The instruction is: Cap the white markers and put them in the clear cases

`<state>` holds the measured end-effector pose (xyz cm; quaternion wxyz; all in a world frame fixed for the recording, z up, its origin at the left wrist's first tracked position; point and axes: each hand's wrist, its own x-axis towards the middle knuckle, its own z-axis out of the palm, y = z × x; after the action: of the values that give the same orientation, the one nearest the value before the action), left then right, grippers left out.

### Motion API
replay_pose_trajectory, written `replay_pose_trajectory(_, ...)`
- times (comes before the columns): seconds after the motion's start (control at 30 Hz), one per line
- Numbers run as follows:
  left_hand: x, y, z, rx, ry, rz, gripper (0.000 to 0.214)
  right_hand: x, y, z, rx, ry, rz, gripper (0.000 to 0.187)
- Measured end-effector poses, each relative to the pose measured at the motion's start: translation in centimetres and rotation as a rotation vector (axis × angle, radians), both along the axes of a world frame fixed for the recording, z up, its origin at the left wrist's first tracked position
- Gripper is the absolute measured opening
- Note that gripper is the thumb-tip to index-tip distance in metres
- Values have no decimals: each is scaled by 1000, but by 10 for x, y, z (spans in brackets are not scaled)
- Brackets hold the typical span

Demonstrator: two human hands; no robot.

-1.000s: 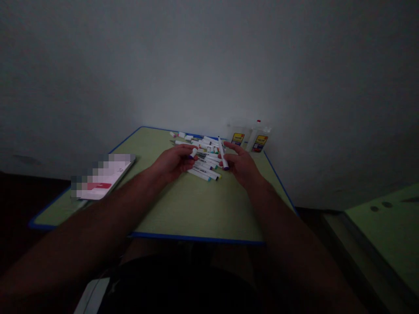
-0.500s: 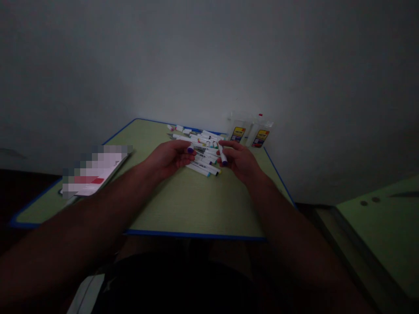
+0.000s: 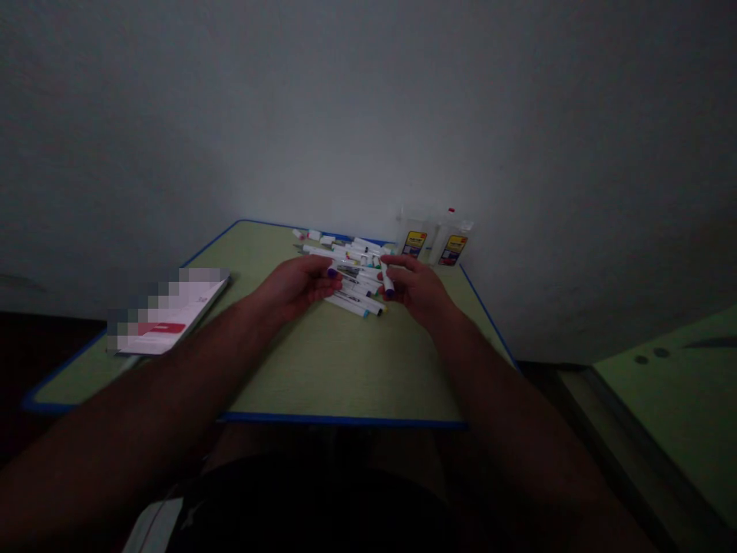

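Observation:
Between the thumb and fingers of my left hand (image 3: 299, 284) is a white marker piece with a purple end (image 3: 332, 272). Fingers cover most of it, so I cannot tell whether it is a whole marker or a cap. My right hand (image 3: 419, 286) grips a white marker (image 3: 386, 278), tilted, its purple end pointing down toward me. Behind and between both hands lies a loose pile of white markers (image 3: 352, 301) with differently coloured ends. Several short white pieces (image 3: 314, 235), which look like caps, lie at the pile's far left.
Two clear plastic cases (image 3: 413, 240) with yellow and red labels stand at the table's back right, near the wall. A flat pinkish-white item (image 3: 173, 315), partly pixelated, rests on the left side. The light green table (image 3: 345, 376) has a blue edge.
The whole view has shifted slightly, so the table sits a little lower in the picture. Both hands keep their hold, with the right hand's marker slightly nearer the left hand.

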<state>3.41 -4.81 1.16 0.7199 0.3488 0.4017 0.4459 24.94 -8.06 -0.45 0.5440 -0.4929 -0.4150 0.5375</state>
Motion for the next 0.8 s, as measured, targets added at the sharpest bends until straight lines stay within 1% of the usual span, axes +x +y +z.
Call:
replay_pose_trajectory(0.13,0,0,0,-2,11,-4,16,-2,-2,2,2,16,4,26)
replay_pose_trajectory(0.33,1,-2,2,7,10,7,15,-5,-4,6,-11,8,-26,27)
replay_pose_trajectory(0.57,1,-4,3,-2,-9,5,18,-4,-2,2,26,0,-11,23)
replay_pose_trajectory(0.8,1,-3,4,-11,1,8,17,-4,-1,1,13,-4,-7,23)
